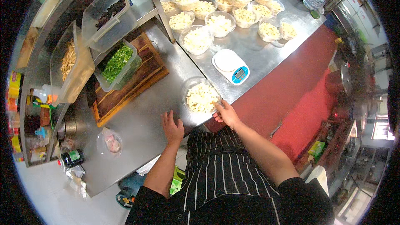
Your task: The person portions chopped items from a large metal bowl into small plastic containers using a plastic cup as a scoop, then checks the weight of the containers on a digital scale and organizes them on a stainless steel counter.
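A clear plastic bowl (186, 86) of pale, cut-up food pieces (202, 98) sits near the front edge of the steel counter. My right hand (226, 114) is at its near right side, thumb against the rim and fingers curled below, holding the edge. To the left of the bowl, my left hand (171, 127) rests at the counter's front edge, fingers apart and nothing in it. Beyond the bowl lies a white kitchen scale (230, 66) with a blue display panel, its platform bare.
Several filled clear bowls (196, 40) crowd the far counter, some stacked. A wooden board (156, 73) holds a tub of chopped greens (118, 64). A small bowl of pinkish food (112, 143) and a dark bottle (71, 158) stand left. Stacked patterned bowls (312, 0) are far right.
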`<state>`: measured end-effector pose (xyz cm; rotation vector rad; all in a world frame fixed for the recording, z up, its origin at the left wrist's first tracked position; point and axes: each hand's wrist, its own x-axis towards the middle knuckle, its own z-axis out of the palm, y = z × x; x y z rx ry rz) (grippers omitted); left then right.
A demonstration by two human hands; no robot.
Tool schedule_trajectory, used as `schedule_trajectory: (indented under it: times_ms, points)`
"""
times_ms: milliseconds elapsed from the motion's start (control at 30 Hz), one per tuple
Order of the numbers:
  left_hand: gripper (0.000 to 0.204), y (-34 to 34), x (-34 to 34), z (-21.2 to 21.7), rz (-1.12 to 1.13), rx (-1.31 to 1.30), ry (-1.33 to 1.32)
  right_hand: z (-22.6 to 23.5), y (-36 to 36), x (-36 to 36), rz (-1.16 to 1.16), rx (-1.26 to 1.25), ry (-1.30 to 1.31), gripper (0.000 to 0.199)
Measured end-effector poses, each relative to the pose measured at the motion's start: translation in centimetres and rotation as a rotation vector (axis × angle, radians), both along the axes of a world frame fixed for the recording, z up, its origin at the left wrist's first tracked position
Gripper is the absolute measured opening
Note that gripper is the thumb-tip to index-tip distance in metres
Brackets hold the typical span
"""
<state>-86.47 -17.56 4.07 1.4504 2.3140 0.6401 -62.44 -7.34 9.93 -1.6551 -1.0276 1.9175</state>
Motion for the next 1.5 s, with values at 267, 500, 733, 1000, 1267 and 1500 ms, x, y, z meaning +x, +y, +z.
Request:
schedule_trajectory:
  times_ms: [267, 500, 733, 1000, 1267, 1500]
  points:
    - [0.071, 0.5, -1.8, -4.1, -0.087, 0.062, 0.22, -1.0, -1.2, -2.0, -0.005, -0.044, -0.054, 0.047]
    - [0.072, 0.7, -1.1, -4.2, -0.125, 0.075, 0.272, -1.7, -0.5, -1.6, -0.073, -0.006, -0.025, 0.048]
    - [0.072, 0.5, -1.5, -2.7, -0.129, 0.007, 0.265, -2.1, -1.5, -1.9, -0.04, 0.115, 0.034, 0.048]
    - [0.072, 1.1, -0.4, 0.0, -0.173, -0.006, 0.257, -1.2, -1.8, -0.8, -0.054, 0.016, -0.025, 0.045]
    - [0.07, 0.6, -1.3, -2.4, -0.127, -0.103, 0.264, -3.1, -2.7, 0.5, -0.145, 0.07, 0.052, 0.032]
    - [0.069, 0.5, -0.6, -2.0, -0.116, -0.107, 0.282, -1.9, -2.7, 0.1, -0.196, -0.021, 0.077, 0.039]
